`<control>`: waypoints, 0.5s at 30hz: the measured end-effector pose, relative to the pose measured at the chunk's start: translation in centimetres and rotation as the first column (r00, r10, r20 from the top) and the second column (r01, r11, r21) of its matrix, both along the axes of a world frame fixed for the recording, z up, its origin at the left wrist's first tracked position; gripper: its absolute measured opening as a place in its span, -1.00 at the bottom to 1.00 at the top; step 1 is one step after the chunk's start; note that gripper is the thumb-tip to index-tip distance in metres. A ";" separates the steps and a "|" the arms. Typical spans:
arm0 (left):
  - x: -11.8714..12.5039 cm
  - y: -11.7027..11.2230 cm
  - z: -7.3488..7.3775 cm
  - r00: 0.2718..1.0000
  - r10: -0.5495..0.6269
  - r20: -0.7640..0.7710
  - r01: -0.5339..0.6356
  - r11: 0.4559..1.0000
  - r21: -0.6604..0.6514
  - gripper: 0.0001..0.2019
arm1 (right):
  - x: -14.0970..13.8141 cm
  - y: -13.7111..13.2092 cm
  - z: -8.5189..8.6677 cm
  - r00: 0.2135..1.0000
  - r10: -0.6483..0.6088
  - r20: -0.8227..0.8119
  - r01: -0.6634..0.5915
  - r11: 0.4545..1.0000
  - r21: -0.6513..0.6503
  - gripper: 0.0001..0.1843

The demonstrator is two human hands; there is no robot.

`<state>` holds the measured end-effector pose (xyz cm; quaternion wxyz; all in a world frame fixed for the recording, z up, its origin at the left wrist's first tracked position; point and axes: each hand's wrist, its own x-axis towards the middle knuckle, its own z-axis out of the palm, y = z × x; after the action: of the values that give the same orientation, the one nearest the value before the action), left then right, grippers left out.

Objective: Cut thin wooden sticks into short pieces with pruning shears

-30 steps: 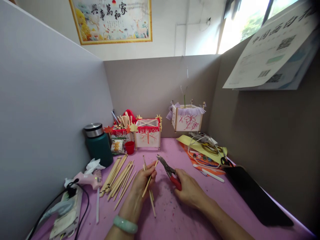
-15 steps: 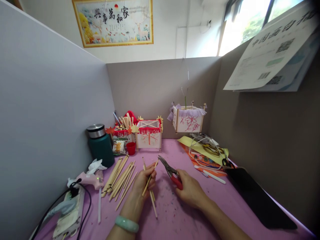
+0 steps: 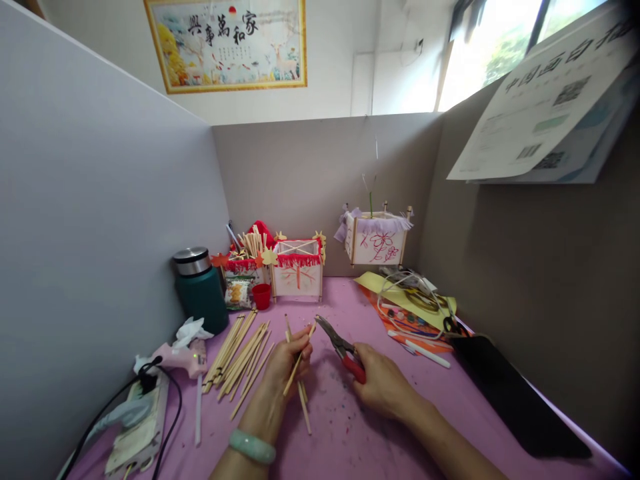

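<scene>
My left hand (image 3: 291, 357), with a pale green bangle on its wrist, is closed around a few thin wooden sticks (image 3: 304, 408). One stick slants up past the fingertips. In my right hand (image 3: 377, 380) is a pair of pliers (image 3: 343, 347) with red handles and dark jaws. The tips of the jaws are at the upper end of the slanted stick; whether they touch it I cannot tell. Left of my left hand, a spread pile of wooden sticks (image 3: 245, 360) lies on the pink table (image 3: 345, 427), several with dark marks near their ends.
At the left stand a green bottle (image 3: 203, 293), a pink glue gun (image 3: 183, 358) and a power strip (image 3: 145, 427) with cords. Behind are a red cup (image 3: 261, 296) and a red-fringed lantern (image 3: 299, 277). A purple-trimmed lantern (image 3: 377, 241) hangs above. A black pad (image 3: 520, 400) lies right.
Almost nothing differs. The sticks' lower ends in my left hand have shifted slightly left and up, and the pliers stay near the stick's upper end.
</scene>
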<state>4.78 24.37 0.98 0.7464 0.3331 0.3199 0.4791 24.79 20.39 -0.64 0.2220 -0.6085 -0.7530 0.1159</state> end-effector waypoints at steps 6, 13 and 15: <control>0.0 0.1 -0.4 1.000 0.002 0.016 -0.002 1.000 0.001 -0.68 | -0.3 0.3 -0.4 0.994 -0.079 0.070 0.079 0.997 0.000 -0.82; -0.1 0.7 -0.1 0.934 0.161 -0.318 -0.142 0.986 0.082 -0.70 | -0.3 0.7 -0.7 0.995 -0.096 0.005 0.095 0.994 0.062 -0.80; -1.2 1.3 0.1 0.805 0.304 -0.509 -0.241 0.952 0.188 -0.74 | -0.2 0.8 -0.7 0.993 -0.115 -0.013 0.115 0.991 0.073 -0.79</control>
<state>3.59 25.67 1.13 0.5315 0.4453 0.5306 0.4875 24.59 21.17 -1.36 0.2540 -0.6418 -0.7194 0.0780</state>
